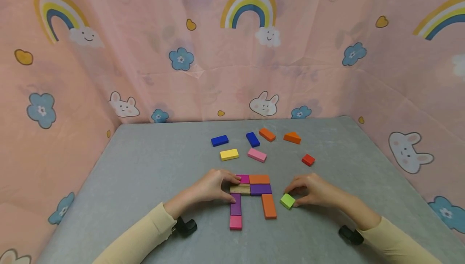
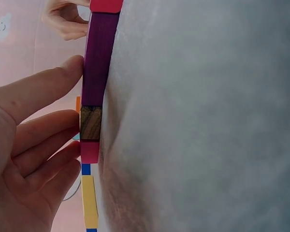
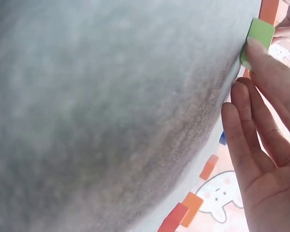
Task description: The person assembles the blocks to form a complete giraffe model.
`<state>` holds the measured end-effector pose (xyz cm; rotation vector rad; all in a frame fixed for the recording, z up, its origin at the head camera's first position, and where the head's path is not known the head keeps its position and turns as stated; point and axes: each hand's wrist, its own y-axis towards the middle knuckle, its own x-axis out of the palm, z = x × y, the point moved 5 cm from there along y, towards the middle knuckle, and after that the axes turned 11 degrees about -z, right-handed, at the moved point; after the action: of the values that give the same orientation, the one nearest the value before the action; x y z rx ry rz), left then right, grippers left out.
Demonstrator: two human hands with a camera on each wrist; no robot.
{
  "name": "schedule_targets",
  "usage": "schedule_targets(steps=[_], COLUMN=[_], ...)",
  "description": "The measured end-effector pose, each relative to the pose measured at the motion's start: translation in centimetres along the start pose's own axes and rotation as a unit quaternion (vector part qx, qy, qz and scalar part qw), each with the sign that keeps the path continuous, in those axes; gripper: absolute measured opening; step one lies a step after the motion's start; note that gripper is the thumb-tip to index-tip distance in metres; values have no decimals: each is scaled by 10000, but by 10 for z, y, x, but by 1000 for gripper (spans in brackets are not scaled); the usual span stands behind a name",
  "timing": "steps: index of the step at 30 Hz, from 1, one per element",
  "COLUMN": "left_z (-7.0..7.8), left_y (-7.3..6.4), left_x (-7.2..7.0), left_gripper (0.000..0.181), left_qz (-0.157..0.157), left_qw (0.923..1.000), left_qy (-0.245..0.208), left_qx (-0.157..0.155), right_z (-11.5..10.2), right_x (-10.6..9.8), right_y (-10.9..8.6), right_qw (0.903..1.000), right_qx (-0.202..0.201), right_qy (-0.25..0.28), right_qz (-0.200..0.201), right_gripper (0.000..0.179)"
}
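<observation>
Flat wooden blocks lie edge to edge: a magenta block [image 1: 243, 179] and orange block at the back, a wood-grain block [image 1: 239, 189] beside a purple block [image 1: 260, 190] below them. Another purple block [image 1: 235, 205] with a pink one [image 1: 235, 223] runs down the left; an orange block [image 1: 269, 206] runs down the right. My left hand [image 1: 214, 185] touches the left side, thumb on the upright purple block, fingertips by the wood-grain and magenta ones. Right of the arrangement, my right hand [image 1: 316, 191] pinches a green block [image 1: 287, 201] between thumb and finger, low over the table.
Behind the arrangement lie loose blocks: a yellow block [image 1: 229, 154], a light pink block [image 1: 257, 155], two blue blocks, an orange block [image 1: 267, 135], an orange triangle [image 1: 292, 137] and a small red block [image 1: 308, 160]. A pink patterned curtain [image 1: 210, 90] surrounds the grey table [image 1: 156, 151].
</observation>
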<state>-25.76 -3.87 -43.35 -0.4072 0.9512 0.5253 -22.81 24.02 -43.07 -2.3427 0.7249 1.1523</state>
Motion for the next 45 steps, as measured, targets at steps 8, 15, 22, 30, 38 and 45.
schedule_targets(steps=[8, 15, 22, 30, 38, 45], left_z=[1, 0, -1, -1, 0, -1], left_y=[-1, 0, 1, 1, 0, -1], left_x=[0, -1, -1, -1, -2, 0], left_gripper=[50, 50, 50, 51, 51, 52], left_qz=[9, -7, -29, -67, -55, -91], left_qw=[10000, 10000, 10000, 9999, 9999, 9999], left_qy=[46, 5, 18, -23, -76, -55], left_qx=[0, -38, -73, -100, -94, -79], right_z=[-18, -47, -57, -59, -59, -55], right_x=[4, 10, 18, 22, 23, 28], right_y=[-1, 1, 8, 10, 10, 11], right_qw=[9995, 9948, 9962, 9963, 9971, 9973], right_qx=[-205, -938, -803, -787, -668, -526], right_qy=[177, 146, 332, 340, 304, 306], right_qz=[130, 367, 18, -51, -180, -413], right_gripper=[31, 28, 27, 27, 27, 29])
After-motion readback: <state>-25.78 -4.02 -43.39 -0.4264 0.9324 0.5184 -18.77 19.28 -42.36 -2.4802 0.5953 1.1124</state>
